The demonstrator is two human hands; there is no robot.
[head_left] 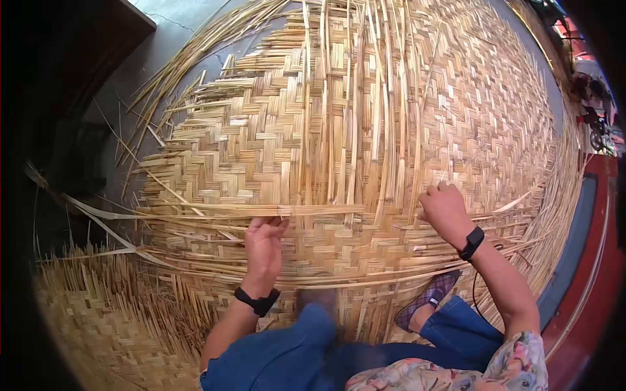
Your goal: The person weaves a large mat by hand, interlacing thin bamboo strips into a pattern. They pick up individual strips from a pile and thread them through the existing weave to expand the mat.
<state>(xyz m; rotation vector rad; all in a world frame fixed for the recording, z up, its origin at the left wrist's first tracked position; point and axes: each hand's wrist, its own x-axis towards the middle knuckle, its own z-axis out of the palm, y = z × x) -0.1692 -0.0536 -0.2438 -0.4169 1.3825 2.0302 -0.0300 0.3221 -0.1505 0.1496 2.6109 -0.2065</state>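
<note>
1. The left hand (264, 247) rests on a large woven bamboo mat (391, 117), its grip curled shut around a long horizontal strip (195, 210) lying across the weave.
2. The right hand (445, 210) presses on the mat further right, fingers bent closed on a thin upright strip (445, 176).
3. The mat covers the floor (150, 58) in front of the person's knees.
4. Both wrists carry black bands; a patterned shoe (427, 298) sits on the mat's near edge.
</note>
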